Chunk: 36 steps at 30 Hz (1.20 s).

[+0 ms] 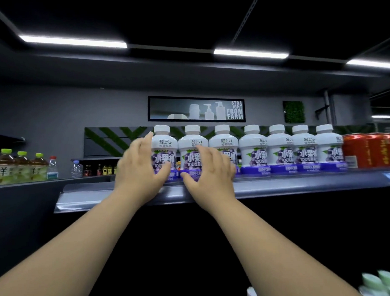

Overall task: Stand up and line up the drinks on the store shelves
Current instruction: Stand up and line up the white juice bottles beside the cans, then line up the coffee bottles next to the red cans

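Note:
Several white bottles with purple grape labels stand upright in a row along the front of the top shelf (299,186). My left hand (141,168) grips the leftmost bottle (162,142), fingers round its left side and thumb across its lower front. My right hand (208,170) holds the second bottle (190,145), thumb at its base and fingers reaching over towards the third bottle (223,140). The bottles further right (279,149) stand close together, labels forward.
Red cans (368,151) stand right of the white bottles on the same shelf. A lower shelf at the far left holds green-capped tea bottles (7,168) and small water bottles (77,168). Pale green caps (380,285) show at the bottom right.

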Each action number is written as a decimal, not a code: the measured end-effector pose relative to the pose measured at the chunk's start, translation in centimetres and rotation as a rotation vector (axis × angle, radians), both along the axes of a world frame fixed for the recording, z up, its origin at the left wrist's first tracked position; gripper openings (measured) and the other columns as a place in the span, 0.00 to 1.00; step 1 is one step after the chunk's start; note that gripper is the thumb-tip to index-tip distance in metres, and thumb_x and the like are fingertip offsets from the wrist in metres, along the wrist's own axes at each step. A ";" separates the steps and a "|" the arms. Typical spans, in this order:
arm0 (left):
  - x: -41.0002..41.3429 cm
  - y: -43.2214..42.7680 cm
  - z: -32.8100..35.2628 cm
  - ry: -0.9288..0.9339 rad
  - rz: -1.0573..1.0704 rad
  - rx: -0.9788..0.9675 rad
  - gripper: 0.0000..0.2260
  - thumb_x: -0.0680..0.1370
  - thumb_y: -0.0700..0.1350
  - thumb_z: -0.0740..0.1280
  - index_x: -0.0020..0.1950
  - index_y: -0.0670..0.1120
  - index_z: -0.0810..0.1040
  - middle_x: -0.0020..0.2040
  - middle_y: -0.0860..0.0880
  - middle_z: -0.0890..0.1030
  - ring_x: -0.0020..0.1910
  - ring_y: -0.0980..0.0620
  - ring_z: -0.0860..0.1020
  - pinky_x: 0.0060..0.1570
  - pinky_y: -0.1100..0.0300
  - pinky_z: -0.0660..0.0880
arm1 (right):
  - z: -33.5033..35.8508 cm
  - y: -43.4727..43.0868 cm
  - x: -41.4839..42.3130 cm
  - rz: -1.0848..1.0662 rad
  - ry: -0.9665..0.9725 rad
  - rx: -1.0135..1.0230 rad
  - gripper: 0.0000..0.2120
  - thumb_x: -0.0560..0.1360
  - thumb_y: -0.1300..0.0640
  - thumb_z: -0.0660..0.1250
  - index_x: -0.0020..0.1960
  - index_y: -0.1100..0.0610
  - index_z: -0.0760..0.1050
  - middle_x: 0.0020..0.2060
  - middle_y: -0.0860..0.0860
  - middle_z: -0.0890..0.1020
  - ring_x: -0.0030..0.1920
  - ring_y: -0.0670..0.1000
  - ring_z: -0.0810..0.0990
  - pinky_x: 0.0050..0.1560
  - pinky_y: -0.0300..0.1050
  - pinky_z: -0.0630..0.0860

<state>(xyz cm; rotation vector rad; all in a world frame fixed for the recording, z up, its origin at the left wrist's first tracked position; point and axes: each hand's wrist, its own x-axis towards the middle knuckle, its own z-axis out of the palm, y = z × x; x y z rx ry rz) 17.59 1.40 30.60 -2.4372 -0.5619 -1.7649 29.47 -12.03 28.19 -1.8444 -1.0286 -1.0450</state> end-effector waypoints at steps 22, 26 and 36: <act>21.1 -33.5 -3.4 0.530 -0.542 -0.005 0.30 0.75 0.61 0.66 0.75 0.56 0.64 0.73 0.50 0.68 0.71 0.50 0.68 0.69 0.51 0.66 | -1.6 -39.2 15.9 -0.089 0.115 -0.298 0.33 0.75 0.48 0.71 0.76 0.49 0.63 0.73 0.48 0.68 0.73 0.52 0.65 0.73 0.51 0.64; 25.9 -39.7 -4.0 0.572 -0.607 -0.073 0.27 0.76 0.58 0.69 0.73 0.57 0.66 0.71 0.51 0.69 0.68 0.51 0.71 0.66 0.53 0.69 | -2.5 -47.4 19.6 -0.130 0.207 -0.325 0.32 0.76 0.47 0.70 0.77 0.47 0.61 0.74 0.45 0.66 0.74 0.49 0.64 0.73 0.51 0.65; 36.7 -49.4 -4.2 0.625 -0.707 -0.081 0.27 0.76 0.57 0.69 0.73 0.58 0.66 0.71 0.54 0.69 0.68 0.54 0.70 0.65 0.55 0.69 | -3.7 -58.4 29.8 -0.159 0.302 -0.249 0.30 0.75 0.47 0.71 0.75 0.46 0.65 0.72 0.43 0.69 0.72 0.47 0.66 0.72 0.48 0.65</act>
